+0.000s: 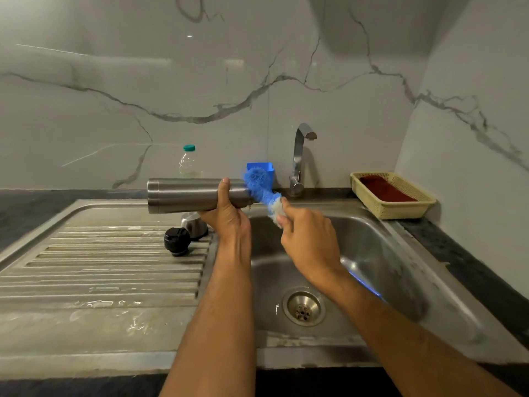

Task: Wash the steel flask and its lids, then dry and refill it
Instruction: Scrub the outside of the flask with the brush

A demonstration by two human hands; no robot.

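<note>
2 lids (186, 234) sit on the drainboard (100, 270), near its right edge by the sink (400, 270), out of the way. The left hand (226, 213) wraps around the flask (183, 195), holding it sideways with its mouth over the sink, I think so drips fall in. The right hand (306, 233) pinches a blue scrubber (259, 181) against the mouth. The tap (300, 159) stands close behind, so little room there; the sink below is open. A basket (369, 179) sits at the counter's right corner.

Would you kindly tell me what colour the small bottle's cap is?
Teal green; the bottle cap shows clearly in the head view.
</note>
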